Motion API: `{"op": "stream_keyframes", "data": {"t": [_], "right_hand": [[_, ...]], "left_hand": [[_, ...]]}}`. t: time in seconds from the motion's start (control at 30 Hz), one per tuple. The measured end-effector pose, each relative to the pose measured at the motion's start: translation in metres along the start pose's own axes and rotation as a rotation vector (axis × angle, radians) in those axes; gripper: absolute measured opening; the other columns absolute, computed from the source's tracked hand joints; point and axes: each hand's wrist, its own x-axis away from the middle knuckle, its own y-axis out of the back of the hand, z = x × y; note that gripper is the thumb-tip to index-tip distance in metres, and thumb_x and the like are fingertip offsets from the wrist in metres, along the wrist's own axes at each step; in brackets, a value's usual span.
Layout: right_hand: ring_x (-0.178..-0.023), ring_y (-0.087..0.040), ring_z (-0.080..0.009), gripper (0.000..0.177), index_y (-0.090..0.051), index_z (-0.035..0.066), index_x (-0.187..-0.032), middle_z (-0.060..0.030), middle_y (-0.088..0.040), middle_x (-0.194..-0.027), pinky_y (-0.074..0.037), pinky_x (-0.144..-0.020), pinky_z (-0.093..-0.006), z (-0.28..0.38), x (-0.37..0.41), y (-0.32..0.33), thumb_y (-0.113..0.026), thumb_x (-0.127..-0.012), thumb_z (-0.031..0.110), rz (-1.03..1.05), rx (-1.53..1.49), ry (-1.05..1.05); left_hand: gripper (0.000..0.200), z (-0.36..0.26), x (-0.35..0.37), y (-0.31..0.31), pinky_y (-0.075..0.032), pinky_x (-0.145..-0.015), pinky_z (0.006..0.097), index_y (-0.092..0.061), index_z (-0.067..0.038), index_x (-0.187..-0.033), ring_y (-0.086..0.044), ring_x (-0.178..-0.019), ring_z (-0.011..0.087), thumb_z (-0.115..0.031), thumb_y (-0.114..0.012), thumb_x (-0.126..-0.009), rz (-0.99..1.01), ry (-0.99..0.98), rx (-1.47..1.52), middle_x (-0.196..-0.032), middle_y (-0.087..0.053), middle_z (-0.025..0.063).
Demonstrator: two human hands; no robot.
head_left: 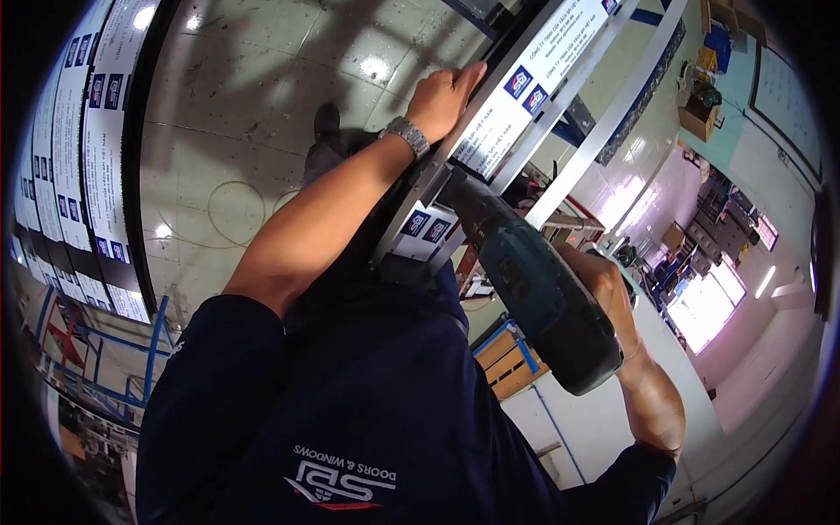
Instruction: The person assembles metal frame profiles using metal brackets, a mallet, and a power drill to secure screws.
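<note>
Closest to the body, the right hand (605,284) is wrapped tight around the grip of a green cordless drill (534,293). The drill's nose meets the long metal frame bar (525,96). The drill looks heavy and hard, so its grip is the best place to hold it. Farther along the bar, the left hand (444,94) is closed over its edge. The bar looks stiff, and its sticker skin may be slippery. Beyond the bar lies the tiled floor (262,105).
</note>
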Motion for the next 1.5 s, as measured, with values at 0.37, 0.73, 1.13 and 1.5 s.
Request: {"op": "stream_keyframes", "data": {"t": [0.37, 0.73, 1.13, 1.5], "right_hand": [[-0.065, -0.062, -0.0341, 0.038, -0.063, -0.001, -0.090, -0.0152, -0.058, -0.073, -0.049, -0.066, -0.0384, 0.000, 0.000, -0.005, -0.073, -0.069, 0.029, -0.072, 0.057, 0.136], [-0.070, -0.067, -0.0359, 0.035, -0.062, 0.000, -0.090, -0.0188, -0.060, -0.070, -0.050, -0.066, -0.0424, -0.011, -0.002, -0.003, -0.072, -0.072, 0.028, -0.036, 0.034, 0.170], [-0.076, -0.066, -0.0425, 0.039, -0.063, 0.001, -0.098, -0.0212, -0.063, -0.076, -0.051, -0.069, -0.0436, -0.009, -0.007, -0.001, -0.070, -0.071, 0.028, -0.032, 0.082, 0.159], [-0.077, -0.070, -0.0333, 0.040, -0.067, -0.002, -0.112, -0.0175, -0.067, -0.085, -0.054, -0.072, -0.0362, 0.013, 0.052, 0.005, -0.071, -0.076, 0.015, -0.020, 0.002, -0.065]], "left_hand": [[0.075, 0.009, -0.007, -0.003, -0.051, -0.071, 0.0449, -0.069, 0.002, -0.073, -0.067, -0.067, 0.0372, -0.065, -0.045, -0.098, -0.009, 0.021, 0.027, -0.062, -0.063, 0.0187], [0.075, 0.015, -0.009, -0.006, -0.051, -0.074, 0.0449, -0.069, 0.003, -0.078, -0.067, -0.072, 0.0398, -0.065, -0.044, -0.098, -0.029, -0.009, 0.048, -0.067, -0.065, 0.0200], [0.075, 0.014, -0.008, -0.005, -0.051, -0.071, 0.0443, -0.069, 0.003, -0.078, -0.066, -0.068, 0.0378, -0.066, -0.045, -0.098, -0.020, 0.005, 0.020, -0.064, -0.064, 0.0190], [0.068, 0.002, -0.005, 0.003, -0.052, -0.075, 0.0469, -0.071, 0.003, -0.084, -0.067, -0.081, 0.0445, -0.058, -0.047, -0.100, 0.037, 0.028, 0.027, -0.077, -0.066, 0.0274]]}}
